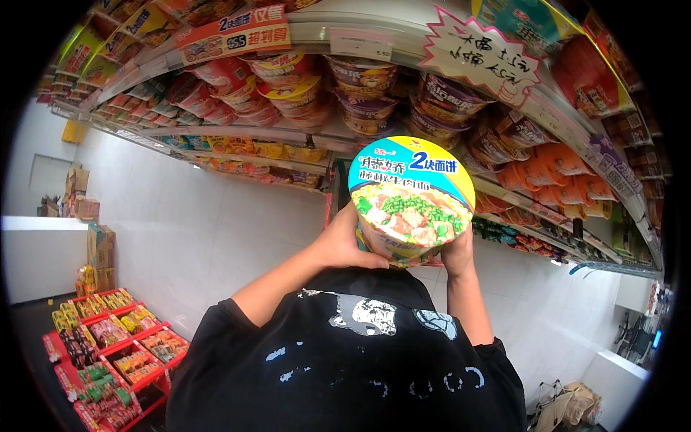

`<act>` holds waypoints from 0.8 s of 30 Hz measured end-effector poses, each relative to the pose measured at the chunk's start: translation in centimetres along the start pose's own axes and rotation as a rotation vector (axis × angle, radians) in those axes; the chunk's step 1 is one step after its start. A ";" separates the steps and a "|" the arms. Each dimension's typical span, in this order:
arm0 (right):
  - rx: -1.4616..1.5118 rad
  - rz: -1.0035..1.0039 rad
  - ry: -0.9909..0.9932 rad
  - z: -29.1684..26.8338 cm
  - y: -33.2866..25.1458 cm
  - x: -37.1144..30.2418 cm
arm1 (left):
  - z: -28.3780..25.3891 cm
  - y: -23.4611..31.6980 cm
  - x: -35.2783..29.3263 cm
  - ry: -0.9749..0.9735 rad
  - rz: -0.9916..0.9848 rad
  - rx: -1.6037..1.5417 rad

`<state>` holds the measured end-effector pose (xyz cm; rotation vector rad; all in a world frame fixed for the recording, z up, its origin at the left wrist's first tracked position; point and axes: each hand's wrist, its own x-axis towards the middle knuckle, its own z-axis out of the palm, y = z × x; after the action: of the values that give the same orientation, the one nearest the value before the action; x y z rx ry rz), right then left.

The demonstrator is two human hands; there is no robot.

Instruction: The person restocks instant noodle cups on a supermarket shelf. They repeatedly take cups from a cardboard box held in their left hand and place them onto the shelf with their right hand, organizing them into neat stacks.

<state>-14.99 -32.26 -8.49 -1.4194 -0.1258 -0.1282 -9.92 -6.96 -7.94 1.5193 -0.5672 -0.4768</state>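
Observation:
Between my two hands is an instant noodle bowl, its round teal and yellow lid tilted up toward me with a picture of meat and green peppercorns. My left hand wraps the bowl's lower left side, the thumb lying along its wall. On the opposite side my right hand grips the bowl's lower right; most of its fingers are hidden behind it. Just beyond the bowl, purple noodle bowls sit stacked on the shelf, with red and yellow noodle bowls to their left.
A long curved shelf edge carries price tags and a starburst sign. Orange bowls fill the shelf at the right. A red display rack with small packets stands lower left, cartons behind it. Pale tiled floor lies below.

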 end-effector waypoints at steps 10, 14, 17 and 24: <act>0.338 0.461 0.053 -0.1 -0.1 -4.3 | -0.4 0.5 -0.3 -0.097 0.097 0.374; -0.385 0.493 -0.211 -2.3 0.4 -10.0 | -0.5 0.3 -0.3 -0.111 0.192 0.503; -0.105 0.632 -0.172 -2.7 1.9 -8.2 | -0.4 0.2 1.0 -0.162 0.312 0.617; 1.074 0.861 0.246 -1.8 1.9 -2.0 | 0.3 0.1 5.9 -0.291 0.595 0.667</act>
<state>-16.62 -33.76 -10.97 -0.2888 0.5532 0.4277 -5.47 -10.85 -7.55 1.7990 -1.4598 -0.0288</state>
